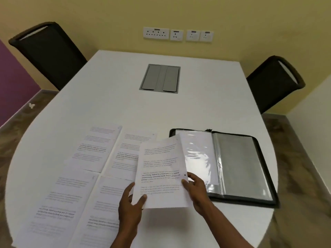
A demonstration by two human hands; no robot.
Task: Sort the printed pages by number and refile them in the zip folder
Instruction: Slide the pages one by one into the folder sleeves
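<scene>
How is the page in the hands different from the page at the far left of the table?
The held page is lifted off the table, gripped at its lower edges by the left hand and right hand; the far-left page lies flat, untouched. The held page overlaps the open zip folder; the far-left page lies apart from it. Both are white with printed text.

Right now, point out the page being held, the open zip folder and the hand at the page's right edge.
held page [161,169], head view, middle of the printed sheet.
zip folder [238,163], head view, grey right-hand sleeve.
right hand [196,187], head view, back of the hand gripping the page's edge.
</scene>
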